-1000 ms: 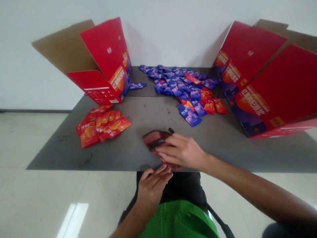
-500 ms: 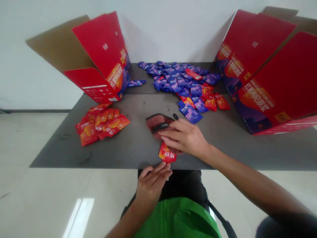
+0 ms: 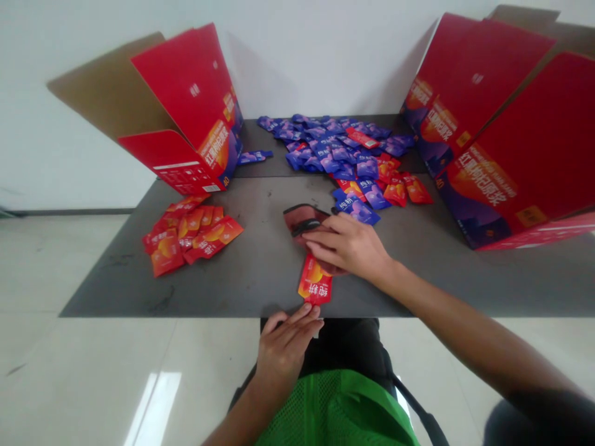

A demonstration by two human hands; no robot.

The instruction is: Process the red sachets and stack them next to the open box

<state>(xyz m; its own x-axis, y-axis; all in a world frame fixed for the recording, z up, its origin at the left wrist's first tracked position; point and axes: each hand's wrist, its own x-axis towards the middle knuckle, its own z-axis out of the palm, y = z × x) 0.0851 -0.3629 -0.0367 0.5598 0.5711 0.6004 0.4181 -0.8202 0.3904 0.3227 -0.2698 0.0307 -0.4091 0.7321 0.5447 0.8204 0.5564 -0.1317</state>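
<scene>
Orange sachet (image 3: 315,285) lies on the dark grey table (image 3: 116,291), upright in the view, near the table's front edge and close to its middle, with white characters on it facing the person. Its upper end passes under the right hand (image 3: 346,246), which lies low and half open, fingers long and close together. Those fingers (image 3: 325,236) rest on a small red pouch with a black band (image 3: 304,222); whether they grip it or only press on it, I cannot tell, and the pouch is too crumpled to name more exactly.

The left hand (image 3: 283,347) sits at the table's front edge, open, fingers slightly spread and holding nothing, its fingertips (image 3: 312,311) touching or just below the sachet's lower end.

Toward the table's far end spreads a heap of blue-purple sachets (image 3: 334,148) mixed with some orange ones, and one blue-purple sachet (image 3: 357,212) lies just past the pouch. A loose pile of orange sachets (image 3: 186,238) sits on the table's left side. A red cardboard carton (image 3: 181,105) stands open at the far left corner, and two more red cartons (image 3: 511,136) stand open along the right side.
</scene>
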